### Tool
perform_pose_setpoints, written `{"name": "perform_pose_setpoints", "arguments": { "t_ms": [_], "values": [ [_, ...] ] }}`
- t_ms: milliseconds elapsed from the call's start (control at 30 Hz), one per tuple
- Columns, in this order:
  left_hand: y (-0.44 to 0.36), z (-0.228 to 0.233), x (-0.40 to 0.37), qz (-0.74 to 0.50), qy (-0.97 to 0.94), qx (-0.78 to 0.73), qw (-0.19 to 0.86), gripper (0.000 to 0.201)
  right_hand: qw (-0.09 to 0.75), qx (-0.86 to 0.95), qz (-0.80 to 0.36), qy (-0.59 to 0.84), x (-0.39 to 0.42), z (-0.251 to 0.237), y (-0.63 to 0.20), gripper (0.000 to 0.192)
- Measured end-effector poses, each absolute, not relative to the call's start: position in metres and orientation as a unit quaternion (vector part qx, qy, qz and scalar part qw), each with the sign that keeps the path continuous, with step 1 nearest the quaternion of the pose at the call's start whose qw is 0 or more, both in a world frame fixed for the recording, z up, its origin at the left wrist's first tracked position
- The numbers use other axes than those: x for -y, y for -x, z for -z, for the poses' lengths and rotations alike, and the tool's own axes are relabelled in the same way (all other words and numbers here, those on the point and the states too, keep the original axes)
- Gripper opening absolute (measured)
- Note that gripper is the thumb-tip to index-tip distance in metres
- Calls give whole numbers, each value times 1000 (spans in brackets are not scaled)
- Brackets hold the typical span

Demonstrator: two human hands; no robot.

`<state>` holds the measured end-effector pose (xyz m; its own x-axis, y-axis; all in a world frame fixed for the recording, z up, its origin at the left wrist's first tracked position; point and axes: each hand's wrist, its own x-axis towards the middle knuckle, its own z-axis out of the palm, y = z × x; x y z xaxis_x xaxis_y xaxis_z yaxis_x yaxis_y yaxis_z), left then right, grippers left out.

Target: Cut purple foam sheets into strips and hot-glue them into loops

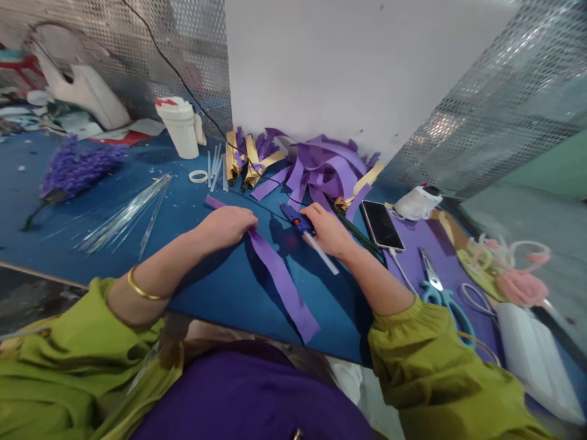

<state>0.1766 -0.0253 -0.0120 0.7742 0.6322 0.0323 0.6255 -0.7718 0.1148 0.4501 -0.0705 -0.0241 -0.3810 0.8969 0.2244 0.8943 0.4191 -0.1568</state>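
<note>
My left hand [229,223] is closed on a purple ribbon strip [282,278], whose long end runs down toward the table's front edge. A short end of the strip shows beyond the knuckles. Around the blue hot glue gun [298,219] my right hand [326,229] is wrapped, with a clear glue stick [323,253] poking out of its back toward me. The gun's nozzle points away to the upper left. Behind both hands lies a heap of purple ribbon strips [325,165], beside small paper-wrapped lavender bunches [252,160].
Purple flower sprigs [82,168] and clear plastic strips [126,214] lie left. A white cup [181,125], tape ring [198,176] and glue sticks [214,168] stand behind. Rightward are a phone [383,225], scissors [443,287] and a pink flower [523,286]. A black cord [183,82] crosses above.
</note>
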Motion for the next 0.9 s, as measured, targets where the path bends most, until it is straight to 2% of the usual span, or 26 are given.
{"name": "perform_pose_setpoints", "arguments": {
  "t_ms": [100,200,300,433,500,567,700,800,900],
  "values": [
    [-192,7,9,-23,-940,-331,82,31,254,798,-93,538,72,22,-456,25],
    [-200,7,0,-28,-936,-328,127,31,329,746,-246,524,74,23,-461,14],
    [-196,11,-3,-58,-921,-331,196,32,361,702,-355,501,76,27,-463,22],
    [-183,18,-9,-72,-883,-301,352,31,370,647,-433,507,77,35,-461,33],
    [-181,21,-13,-69,-869,-290,394,30,359,635,-457,510,76,38,-460,37],
    [-182,22,-15,-75,-871,-293,387,31,348,635,-465,509,76,39,-461,39],
    [-189,19,-5,-118,-893,-312,301,42,345,640,-466,504,76,36,-464,45],
    [-192,12,10,-168,-907,-305,237,30,346,632,-472,508,76,33,-468,50],
    [-191,7,19,-163,-925,-276,207,23,348,630,-469,512,76,31,-469,50]
  ]
}}
